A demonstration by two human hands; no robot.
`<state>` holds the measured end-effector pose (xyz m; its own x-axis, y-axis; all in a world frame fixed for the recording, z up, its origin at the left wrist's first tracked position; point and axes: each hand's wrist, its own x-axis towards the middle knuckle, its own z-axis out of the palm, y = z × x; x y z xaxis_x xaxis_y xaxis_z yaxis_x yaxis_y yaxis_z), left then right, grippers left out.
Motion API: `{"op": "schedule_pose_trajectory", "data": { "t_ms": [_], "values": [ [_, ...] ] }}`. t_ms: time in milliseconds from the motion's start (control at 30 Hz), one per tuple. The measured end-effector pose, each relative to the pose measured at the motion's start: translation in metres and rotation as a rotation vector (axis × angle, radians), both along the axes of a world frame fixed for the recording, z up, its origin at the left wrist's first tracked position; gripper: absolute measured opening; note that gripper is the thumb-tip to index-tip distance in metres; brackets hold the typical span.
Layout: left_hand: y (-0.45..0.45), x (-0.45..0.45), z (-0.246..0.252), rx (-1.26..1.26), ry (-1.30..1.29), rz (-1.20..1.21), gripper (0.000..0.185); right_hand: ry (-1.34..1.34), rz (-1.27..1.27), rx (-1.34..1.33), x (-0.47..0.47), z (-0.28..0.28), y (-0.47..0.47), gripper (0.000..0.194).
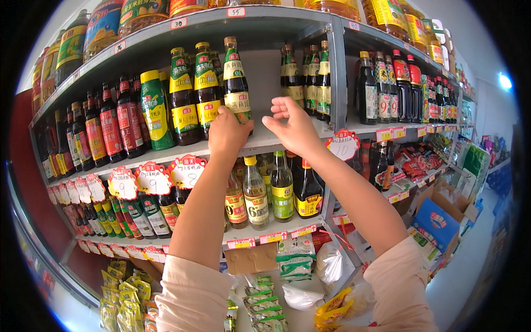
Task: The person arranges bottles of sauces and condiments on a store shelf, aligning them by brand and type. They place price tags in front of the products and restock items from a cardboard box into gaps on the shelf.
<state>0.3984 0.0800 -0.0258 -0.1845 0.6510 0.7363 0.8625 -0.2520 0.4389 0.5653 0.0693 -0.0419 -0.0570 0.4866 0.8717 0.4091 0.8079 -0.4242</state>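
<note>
My left hand is at the lower part of a dark glass sauce bottle with green and cream labels, its thumb and fingers around the base. This bottle stands upright on the middle shelf, just right of two oyster sauce bottles with yellow labels. To the right, my right hand is raised over the shelf's front edge, fingers apart, holding nothing. Behind it, more dark bottles with green and cream labels stand against the metal upright.
A metal shelf upright divides the racks. Price cards hang along the shelf edge. Below are rows of bottles; large oil bottles stand above. Bagged goods and an open cardboard box are lower down.
</note>
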Motion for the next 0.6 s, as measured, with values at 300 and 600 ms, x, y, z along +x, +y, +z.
{"op": "schedule_pose_trajectory", "data": {
  "t_ms": [300,600],
  "values": [
    [0.008,0.000,0.005,-0.017,0.061,-0.182,0.077,0.042,-0.149,-0.261,-0.035,0.040,0.065,0.099],
    [0.006,-0.006,0.003,-0.035,0.062,-0.333,0.085,0.028,-0.104,-0.289,0.010,0.047,0.096,0.089]
  ]
}}
